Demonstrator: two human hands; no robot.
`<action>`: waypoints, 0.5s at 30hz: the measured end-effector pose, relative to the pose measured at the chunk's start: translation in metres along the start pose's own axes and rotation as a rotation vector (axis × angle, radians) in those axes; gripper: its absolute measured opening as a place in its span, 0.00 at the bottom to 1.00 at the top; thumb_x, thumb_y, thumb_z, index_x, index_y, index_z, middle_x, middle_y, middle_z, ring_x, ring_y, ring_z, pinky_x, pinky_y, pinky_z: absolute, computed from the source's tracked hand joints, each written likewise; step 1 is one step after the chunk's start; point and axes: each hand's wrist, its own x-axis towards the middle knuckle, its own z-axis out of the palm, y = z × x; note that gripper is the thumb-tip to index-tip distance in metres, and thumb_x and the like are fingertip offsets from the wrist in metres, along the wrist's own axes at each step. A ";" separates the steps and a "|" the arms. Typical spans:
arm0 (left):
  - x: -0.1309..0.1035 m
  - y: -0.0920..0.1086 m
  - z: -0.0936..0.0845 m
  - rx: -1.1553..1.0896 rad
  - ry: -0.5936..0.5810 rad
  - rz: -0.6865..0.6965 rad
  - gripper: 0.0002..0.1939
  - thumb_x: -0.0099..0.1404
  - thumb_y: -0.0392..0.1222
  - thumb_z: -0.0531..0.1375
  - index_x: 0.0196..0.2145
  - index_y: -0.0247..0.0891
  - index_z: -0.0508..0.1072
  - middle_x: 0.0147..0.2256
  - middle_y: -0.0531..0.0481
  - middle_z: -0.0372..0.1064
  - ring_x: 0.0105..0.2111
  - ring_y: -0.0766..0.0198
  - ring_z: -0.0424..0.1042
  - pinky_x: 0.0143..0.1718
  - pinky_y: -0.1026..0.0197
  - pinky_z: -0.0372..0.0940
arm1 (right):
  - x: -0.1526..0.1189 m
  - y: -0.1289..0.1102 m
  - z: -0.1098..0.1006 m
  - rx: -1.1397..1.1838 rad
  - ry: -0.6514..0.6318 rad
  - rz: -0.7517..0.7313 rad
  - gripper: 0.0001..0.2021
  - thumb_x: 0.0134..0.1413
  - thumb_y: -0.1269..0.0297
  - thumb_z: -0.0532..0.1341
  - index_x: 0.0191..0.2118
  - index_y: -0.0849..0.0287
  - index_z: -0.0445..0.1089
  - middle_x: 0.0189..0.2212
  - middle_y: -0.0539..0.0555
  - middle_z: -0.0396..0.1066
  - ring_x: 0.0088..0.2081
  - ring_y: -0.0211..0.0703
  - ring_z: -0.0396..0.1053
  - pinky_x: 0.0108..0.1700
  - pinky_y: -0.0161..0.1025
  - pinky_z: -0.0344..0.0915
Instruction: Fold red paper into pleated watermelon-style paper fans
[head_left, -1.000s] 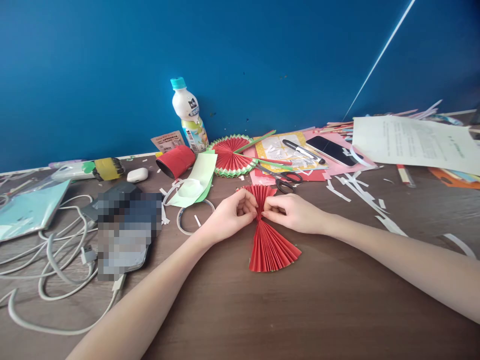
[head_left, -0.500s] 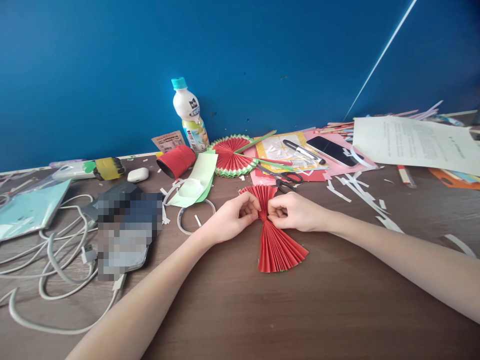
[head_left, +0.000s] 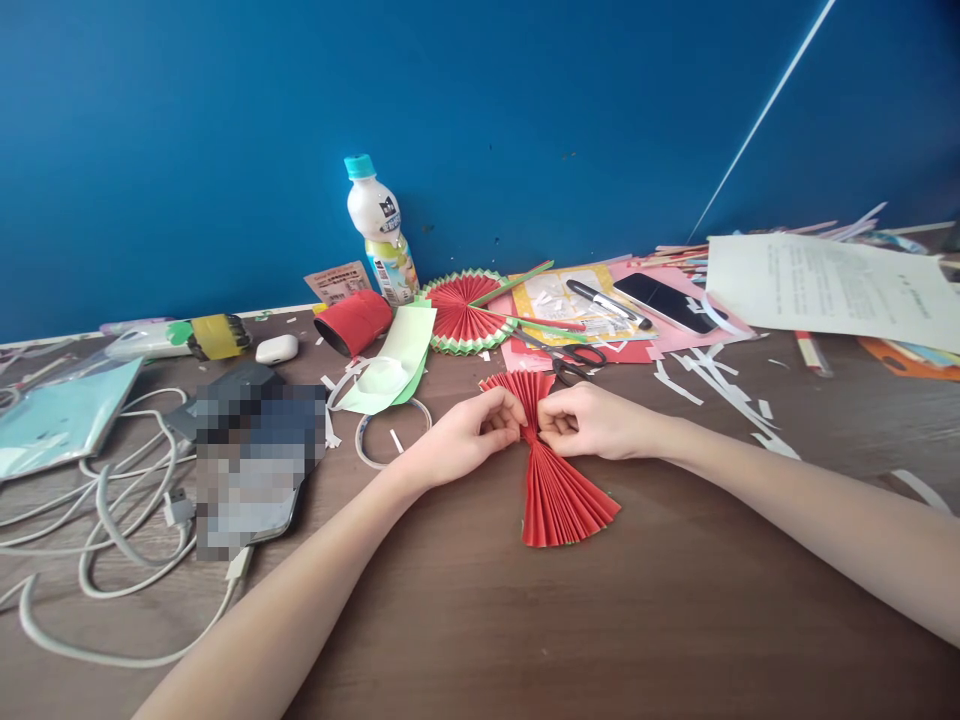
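A red pleated paper fan (head_left: 566,492) is gathered at its waist and spreads toward me and away from me like a bow. From the left, my left hand (head_left: 489,432) pinches the narrow middle with its fingers closed. My right hand (head_left: 581,420) grips the same waist from the right, fingers curled in. What lies between the fingertips is hidden. Just beyond the hands lie black-handled scissors (head_left: 581,358). Farther back, a round red paper rosette with a green and white edge (head_left: 459,312) lies under thin green and red strips.
A bottle (head_left: 379,225) stands by the blue wall. Tape rolls (head_left: 363,440) and green paper (head_left: 401,350) lie left of the hands. Cables (head_left: 97,520) and a blurred device (head_left: 259,470) fill the left side. A phone (head_left: 664,302), marker (head_left: 609,303) and white paper scraps (head_left: 724,390) lie right.
Both hands and the red pleated fan have shifted very slightly to the right. The grip at the waist looks the same.
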 end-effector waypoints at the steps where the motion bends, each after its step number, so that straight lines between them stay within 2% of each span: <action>1: 0.000 0.000 0.000 0.012 0.008 -0.001 0.04 0.58 0.33 0.53 0.33 0.36 0.64 0.30 0.52 0.64 0.29 0.69 0.63 0.33 0.64 0.60 | 0.000 0.000 0.000 0.012 -0.005 0.007 0.08 0.43 0.71 0.55 0.19 0.59 0.55 0.17 0.45 0.55 0.21 0.30 0.51 0.24 0.32 0.50; 8: -0.002 0.004 0.001 0.146 0.038 0.025 0.08 0.57 0.30 0.50 0.31 0.37 0.66 0.30 0.54 0.65 0.30 0.68 0.63 0.34 0.65 0.59 | -0.004 0.002 -0.009 0.101 -0.078 0.057 0.06 0.48 0.64 0.57 0.25 0.60 0.63 0.19 0.46 0.57 0.22 0.31 0.52 0.25 0.33 0.51; 11: -0.003 0.005 0.003 0.170 0.042 0.027 0.05 0.57 0.32 0.52 0.31 0.38 0.66 0.29 0.54 0.64 0.28 0.69 0.62 0.31 0.66 0.58 | -0.004 0.000 -0.012 0.128 -0.090 0.069 0.03 0.49 0.67 0.56 0.28 0.60 0.64 0.20 0.46 0.59 0.22 0.32 0.53 0.25 0.33 0.51; 15: -0.003 0.003 0.005 0.201 0.063 0.041 0.02 0.57 0.35 0.55 0.31 0.37 0.65 0.29 0.55 0.63 0.27 0.70 0.61 0.30 0.67 0.58 | -0.003 -0.003 -0.009 0.162 -0.044 0.056 0.02 0.49 0.68 0.56 0.30 0.60 0.64 0.21 0.46 0.60 0.23 0.32 0.53 0.26 0.33 0.52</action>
